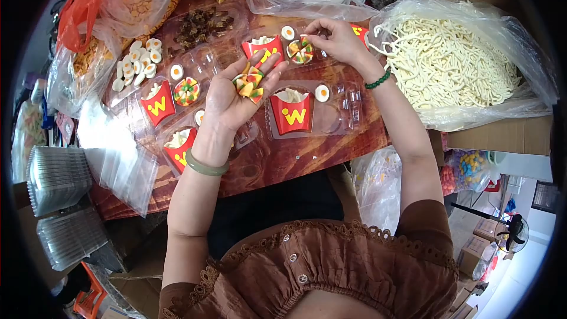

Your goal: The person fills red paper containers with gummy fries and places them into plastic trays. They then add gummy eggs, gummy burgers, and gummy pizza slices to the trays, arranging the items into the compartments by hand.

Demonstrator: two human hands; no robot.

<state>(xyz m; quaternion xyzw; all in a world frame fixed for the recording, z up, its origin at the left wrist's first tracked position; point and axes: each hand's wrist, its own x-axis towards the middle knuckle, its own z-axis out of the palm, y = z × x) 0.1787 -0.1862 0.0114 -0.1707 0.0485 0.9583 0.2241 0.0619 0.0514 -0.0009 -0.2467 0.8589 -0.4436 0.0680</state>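
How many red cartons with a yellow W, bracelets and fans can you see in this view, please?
Red cartons, some partly hidden: 5
Bracelets: 2
Fan: 1
Total: 8

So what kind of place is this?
Probably a small candy-packing workroom. There's a big open bag of white candy strings, a stack of clear plastic trays, and a red fries carton in one tray beside a fried-egg gummy.
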